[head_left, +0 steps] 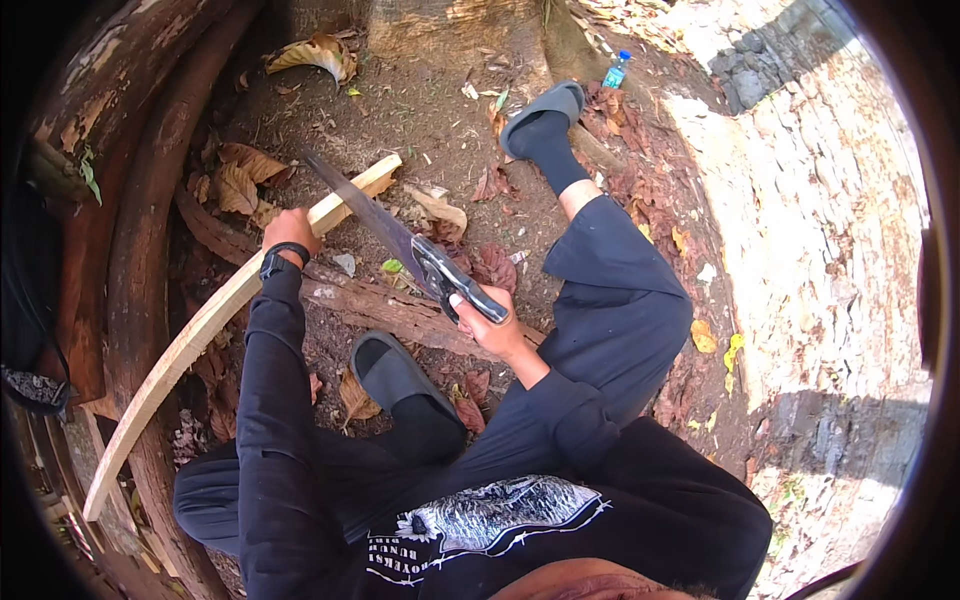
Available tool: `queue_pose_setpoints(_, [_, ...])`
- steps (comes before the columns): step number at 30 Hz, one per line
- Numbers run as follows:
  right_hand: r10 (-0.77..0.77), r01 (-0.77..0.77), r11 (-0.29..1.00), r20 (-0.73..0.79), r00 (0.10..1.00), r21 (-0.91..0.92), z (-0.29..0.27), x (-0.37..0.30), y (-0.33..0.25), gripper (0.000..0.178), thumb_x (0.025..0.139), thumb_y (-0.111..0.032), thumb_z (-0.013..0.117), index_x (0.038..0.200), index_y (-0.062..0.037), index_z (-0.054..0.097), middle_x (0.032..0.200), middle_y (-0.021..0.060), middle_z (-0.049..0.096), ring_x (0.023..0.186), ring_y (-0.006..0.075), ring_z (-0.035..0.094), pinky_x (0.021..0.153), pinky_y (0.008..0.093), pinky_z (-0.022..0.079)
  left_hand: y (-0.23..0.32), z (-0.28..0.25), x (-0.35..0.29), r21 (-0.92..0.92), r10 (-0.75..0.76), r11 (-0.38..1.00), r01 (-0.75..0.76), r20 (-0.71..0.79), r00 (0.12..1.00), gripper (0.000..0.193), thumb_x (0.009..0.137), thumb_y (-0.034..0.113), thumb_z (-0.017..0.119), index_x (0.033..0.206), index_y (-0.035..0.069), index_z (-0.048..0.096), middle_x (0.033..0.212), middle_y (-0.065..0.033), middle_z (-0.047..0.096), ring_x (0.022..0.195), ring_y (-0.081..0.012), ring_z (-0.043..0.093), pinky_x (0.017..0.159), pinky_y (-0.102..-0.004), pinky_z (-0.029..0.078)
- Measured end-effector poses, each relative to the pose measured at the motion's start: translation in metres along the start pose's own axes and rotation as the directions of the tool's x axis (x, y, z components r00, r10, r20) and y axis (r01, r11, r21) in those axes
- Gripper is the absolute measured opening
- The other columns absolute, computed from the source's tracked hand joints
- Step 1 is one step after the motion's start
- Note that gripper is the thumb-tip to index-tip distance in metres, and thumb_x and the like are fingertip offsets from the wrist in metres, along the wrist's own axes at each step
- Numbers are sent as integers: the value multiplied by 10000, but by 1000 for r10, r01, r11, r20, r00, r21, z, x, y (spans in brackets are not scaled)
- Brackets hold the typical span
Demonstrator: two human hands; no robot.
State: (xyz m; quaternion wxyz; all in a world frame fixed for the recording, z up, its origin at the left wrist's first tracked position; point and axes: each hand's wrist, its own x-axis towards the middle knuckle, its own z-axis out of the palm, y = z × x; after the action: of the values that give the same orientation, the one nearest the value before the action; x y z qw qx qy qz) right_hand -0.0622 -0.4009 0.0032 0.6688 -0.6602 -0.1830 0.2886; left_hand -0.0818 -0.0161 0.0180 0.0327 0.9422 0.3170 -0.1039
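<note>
My left hand (pixel 291 233), with a dark band at the wrist, is closed around a long pale wooden strip (pixel 190 342). The strip runs from the lower left up to the top middle and crosses a branch on the ground. My right hand (pixel 490 322) grips the dark handle of a handsaw (pixel 385 228). The saw's blade lies across the strip a little beyond my left hand, its tip pointing up and to the left. Whether the teeth have cut into the wood is too small to tell.
Thick logs (pixel 150 220) are stacked along the left. A branch (pixel 400 318) lies between my sandalled feet on leaf-strewn soil. A tree trunk (pixel 450 30) stands at the top, with a small plastic bottle (pixel 616 72) to its right. Pale sunlit ground (pixel 830 230) stretches down the right side.
</note>
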Motion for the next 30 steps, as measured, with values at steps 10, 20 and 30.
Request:
queue_pose_setpoints(10, [13,-12,1000,20,1000,-15,14,-6,-10,230,1030,-184,728,887,-19,653,665,-35,597,573,54,558,519,280,434,-13,11,9,6,-57,998,57,29,998,446,803,319,872,1189,112,787,1157,-177,779,1061,-341,768,943,-448,623])
queue_pose_setpoints(20, [79,-83,989,41,996,119,13,-23,-37,205,1017,-20,651,832,-12,563,610,0,492,488,84,459,467,276,395,-20,15,11,-13,-9,1000,9,6,1000,423,789,269,877,1165,91,801,1139,-176,789,1051,-341,773,925,-449,636])
queue_pose_setpoints(30, [46,-48,998,61,997,37,-37,-72,-36,279,1022,13,549,753,-12,481,574,26,425,450,116,391,448,303,358,-17,32,11,25,78,997,-76,-106,991,404,807,234,877,1186,123,795,1115,-175,789,1025,-349,774,880,-467,648])
